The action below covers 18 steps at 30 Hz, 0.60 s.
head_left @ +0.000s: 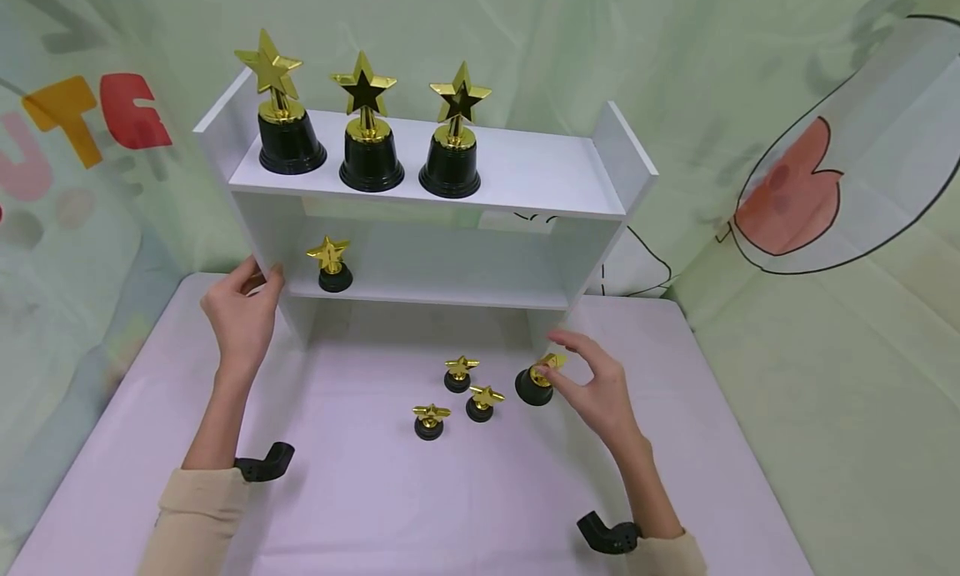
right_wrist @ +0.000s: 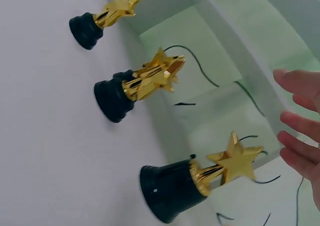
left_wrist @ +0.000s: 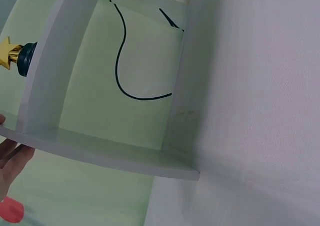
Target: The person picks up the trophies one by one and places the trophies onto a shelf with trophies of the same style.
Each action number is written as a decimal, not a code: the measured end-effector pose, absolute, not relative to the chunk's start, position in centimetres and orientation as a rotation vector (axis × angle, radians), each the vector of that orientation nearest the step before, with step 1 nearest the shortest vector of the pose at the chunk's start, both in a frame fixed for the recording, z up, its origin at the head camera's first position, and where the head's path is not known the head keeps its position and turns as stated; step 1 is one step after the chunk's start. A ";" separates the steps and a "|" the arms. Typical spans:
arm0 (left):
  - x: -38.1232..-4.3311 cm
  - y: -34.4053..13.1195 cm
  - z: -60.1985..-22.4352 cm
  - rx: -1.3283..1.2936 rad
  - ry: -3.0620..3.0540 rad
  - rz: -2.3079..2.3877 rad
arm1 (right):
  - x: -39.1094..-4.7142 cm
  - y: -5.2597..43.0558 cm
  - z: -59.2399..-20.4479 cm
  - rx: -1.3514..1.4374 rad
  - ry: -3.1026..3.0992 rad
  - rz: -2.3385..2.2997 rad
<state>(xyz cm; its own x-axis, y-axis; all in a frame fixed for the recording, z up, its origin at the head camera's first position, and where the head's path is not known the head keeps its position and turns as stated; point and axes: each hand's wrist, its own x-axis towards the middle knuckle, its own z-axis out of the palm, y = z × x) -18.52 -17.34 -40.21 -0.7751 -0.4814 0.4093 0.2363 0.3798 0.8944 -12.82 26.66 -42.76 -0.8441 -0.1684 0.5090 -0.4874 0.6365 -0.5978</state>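
My left hand [head_left: 243,309] grips the left side panel of a white shelf unit [head_left: 450,303], with fingers [left_wrist: 17,161] and thumb on opposite faces of the panel. Close by on the middle shelf stands a small gold star trophy [head_left: 335,277] with a black base. At the lower right, my right hand [head_left: 600,384] is beside a larger star trophy [head_left: 534,388] standing on the table. Its thumb and fingers are spread around the star in the head view; in the right wrist view a gap shows between the fingers [right_wrist: 295,118] and the star [right_wrist: 237,161].
Several small star trophies, one of them at the front [head_left: 428,427], stand on the lilac-covered table [head_left: 360,509]. On the top shelf are three big trophies, left [head_left: 291,147], middle [head_left: 371,159] and right [head_left: 450,167]. Printed curtains [head_left: 825,351] hang behind and at the sides.
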 end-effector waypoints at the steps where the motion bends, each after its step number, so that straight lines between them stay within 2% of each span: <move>1: -18.5 -17.3 -40.2 0.211 -2.003 -1.446 | -12.8 26.8 -43.2 0.473 -2.470 1.092; 8: -18.5 -17.4 -40.1 0.217 -1.991 -1.450 | -12.4 26.8 -45.8 0.217 -2.527 1.252; 18: -18.5 -17.3 -40.2 0.225 -2.004 -1.448 | -11.4 26.2 -46.7 0.083 -2.455 1.395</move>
